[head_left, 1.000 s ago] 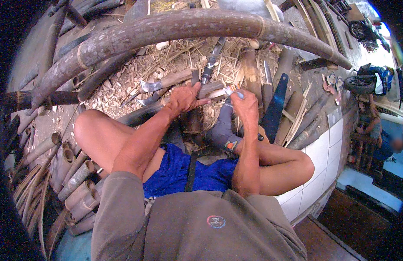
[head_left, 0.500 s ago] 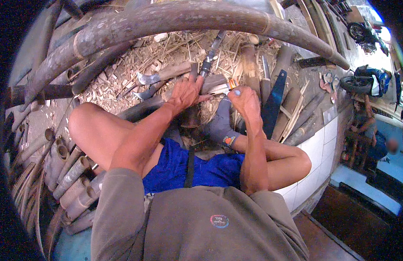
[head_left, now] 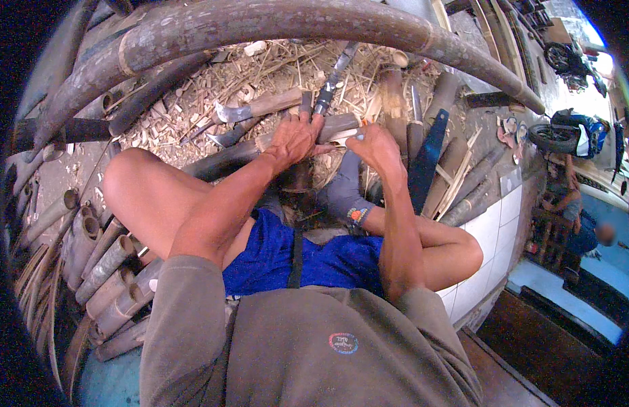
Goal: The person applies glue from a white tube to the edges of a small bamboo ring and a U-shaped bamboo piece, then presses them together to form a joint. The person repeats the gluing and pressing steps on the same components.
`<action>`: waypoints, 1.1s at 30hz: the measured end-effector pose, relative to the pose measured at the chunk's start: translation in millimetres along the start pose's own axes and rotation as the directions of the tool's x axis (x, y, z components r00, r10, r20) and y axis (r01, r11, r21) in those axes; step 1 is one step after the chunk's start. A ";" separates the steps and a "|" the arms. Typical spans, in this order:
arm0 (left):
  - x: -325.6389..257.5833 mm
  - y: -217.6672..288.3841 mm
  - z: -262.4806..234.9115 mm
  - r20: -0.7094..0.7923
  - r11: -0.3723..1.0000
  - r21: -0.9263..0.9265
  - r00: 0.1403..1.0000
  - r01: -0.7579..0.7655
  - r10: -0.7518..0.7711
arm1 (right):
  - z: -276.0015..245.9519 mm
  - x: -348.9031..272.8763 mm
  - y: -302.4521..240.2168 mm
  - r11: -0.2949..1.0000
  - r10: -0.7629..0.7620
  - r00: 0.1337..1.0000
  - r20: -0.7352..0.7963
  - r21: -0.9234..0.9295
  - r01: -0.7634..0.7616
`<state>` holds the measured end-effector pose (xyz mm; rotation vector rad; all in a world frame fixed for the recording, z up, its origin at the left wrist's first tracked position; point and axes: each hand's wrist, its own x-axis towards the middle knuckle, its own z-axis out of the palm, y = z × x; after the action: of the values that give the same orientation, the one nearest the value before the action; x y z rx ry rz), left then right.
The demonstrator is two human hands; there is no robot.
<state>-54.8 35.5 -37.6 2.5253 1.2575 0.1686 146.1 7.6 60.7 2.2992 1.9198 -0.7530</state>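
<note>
My left hand [head_left: 294, 141] lies with fingers stretched and thumb apart over a bamboo length [head_left: 338, 125] between my legs. Close to its pale split end is my right hand [head_left: 377, 150], its fingers closed. A bit of orange shows at its fingertips; the small thing there is mostly hidden. Just past my left fingers lies a long blade [head_left: 338, 71] with a dark handle. Two hooked blades [head_left: 234, 112] rest to the left among pale shavings [head_left: 172, 129]. A dark saw blade [head_left: 429, 159] lies to the right of my right hand.
A thick bamboo pole [head_left: 273, 26] spans the far side. Cut bamboo tubes [head_left: 104, 271] are piled at left. Right are split strips [head_left: 460, 173], a narrow knife [head_left: 415, 108], white tiles [head_left: 487, 227], sandals [head_left: 509, 130], motorcycles [head_left: 565, 132] and another person [head_left: 579, 217].
My right hand has turned slightly, and the orange thing at its fingertips shows less. My left hand stays on the bamboo. The whole view has shifted slightly.
</note>
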 end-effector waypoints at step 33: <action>11.6 -24.3 -11.9 0.033 0.964 -0.267 0.999 0.000 0.009 | 52.1 -1.8 55.1 0.554 0.294 0.901 -0.318 0.825 0.111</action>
<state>-69.0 61.1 -34.8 2.2905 1.1330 0.2760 180.4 -24.3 1.1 3.3408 1.7414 -1.5378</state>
